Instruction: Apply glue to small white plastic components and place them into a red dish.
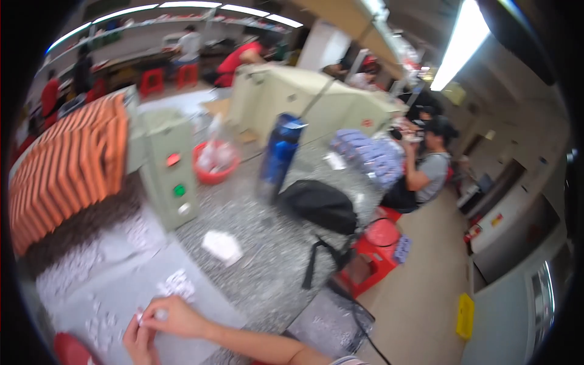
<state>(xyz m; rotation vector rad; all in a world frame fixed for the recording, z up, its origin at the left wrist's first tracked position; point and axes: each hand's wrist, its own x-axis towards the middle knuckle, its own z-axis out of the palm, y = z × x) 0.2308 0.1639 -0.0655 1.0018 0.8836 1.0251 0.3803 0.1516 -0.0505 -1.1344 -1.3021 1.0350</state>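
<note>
At the lower left, my left hand (140,342) and my right hand (174,317) meet over a pale sheet (210,307). Their fingertips close together on a small white piece (140,317), whose exact kind is too small and blurred to make out. Just beyond my right hand lies a heap of similar white pieces (176,285). More of them are scattered on the sheet left of my hands (100,322). My right forearm reaches in from the bottom edge.
Left stands a machine with an orange-and-black striped curtain (73,167) and a button panel (161,198). The speckled table carries a red basket (213,178), blue bottle (283,152), black bag (322,207) and purple bundles (368,155). A red stool (365,261) and a seated person (432,173) are right.
</note>
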